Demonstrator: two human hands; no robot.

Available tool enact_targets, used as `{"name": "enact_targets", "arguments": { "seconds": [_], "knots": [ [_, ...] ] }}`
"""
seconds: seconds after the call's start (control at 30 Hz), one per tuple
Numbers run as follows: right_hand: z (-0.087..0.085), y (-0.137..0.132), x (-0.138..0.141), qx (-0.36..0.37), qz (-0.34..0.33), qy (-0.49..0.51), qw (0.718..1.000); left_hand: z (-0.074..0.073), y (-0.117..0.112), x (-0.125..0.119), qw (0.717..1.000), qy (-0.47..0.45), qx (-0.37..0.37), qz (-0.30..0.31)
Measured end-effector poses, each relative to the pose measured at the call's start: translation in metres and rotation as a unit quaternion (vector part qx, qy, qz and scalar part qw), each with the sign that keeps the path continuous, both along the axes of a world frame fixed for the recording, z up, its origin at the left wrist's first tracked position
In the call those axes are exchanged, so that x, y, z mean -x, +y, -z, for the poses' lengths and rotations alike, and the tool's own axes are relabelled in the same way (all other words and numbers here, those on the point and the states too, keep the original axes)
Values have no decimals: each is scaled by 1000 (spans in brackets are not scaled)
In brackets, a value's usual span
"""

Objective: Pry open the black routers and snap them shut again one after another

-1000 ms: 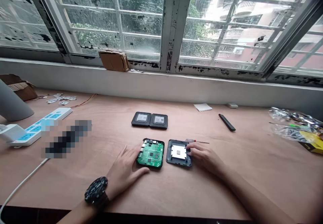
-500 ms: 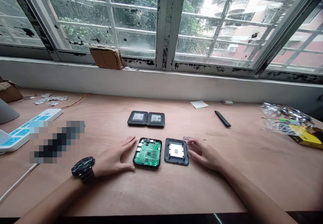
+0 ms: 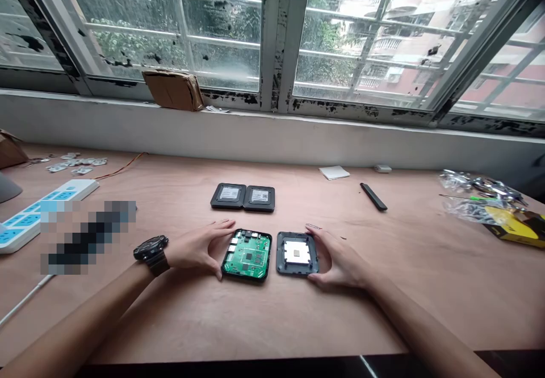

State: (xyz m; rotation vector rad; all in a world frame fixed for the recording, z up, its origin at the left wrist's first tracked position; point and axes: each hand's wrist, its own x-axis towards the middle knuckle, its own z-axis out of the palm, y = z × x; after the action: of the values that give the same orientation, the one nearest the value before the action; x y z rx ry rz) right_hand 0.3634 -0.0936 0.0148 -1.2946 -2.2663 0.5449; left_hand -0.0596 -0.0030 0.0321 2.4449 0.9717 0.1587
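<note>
One pixelated object [image 3: 87, 237], hard to identify, near left hand [image 3: 193, 247].

The head-worn camera looks forward and down from the person's head across a pale brown plywood workbench [image 3: 383, 315], facing a grey-white window frame flecked with black paint [image 3: 281, 37]. The left hand [image 3: 196, 247] and right hand [image 3: 340, 261] sit near, low in view.
</note>
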Motion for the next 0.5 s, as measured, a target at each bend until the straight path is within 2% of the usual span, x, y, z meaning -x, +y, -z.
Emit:
{"name": "enact_targets", "arguments": {
  "seconds": [0.17,0.33,0.43,0.5],
  "knots": [
    [4,7,-18,22,-14,148,989,8,-1,-26,999,-3,-41,16],
    [9,14,-21,59,50,329,941,20,-9,-53,995,-28,-88,43],
    [3,14,-7,98,77,362,924,19,-10,-51,991,-45,-105,68],
    [-5,16,9,114,62,367,921,16,-6,-43,990,-62,-108,67]
  ]
}}
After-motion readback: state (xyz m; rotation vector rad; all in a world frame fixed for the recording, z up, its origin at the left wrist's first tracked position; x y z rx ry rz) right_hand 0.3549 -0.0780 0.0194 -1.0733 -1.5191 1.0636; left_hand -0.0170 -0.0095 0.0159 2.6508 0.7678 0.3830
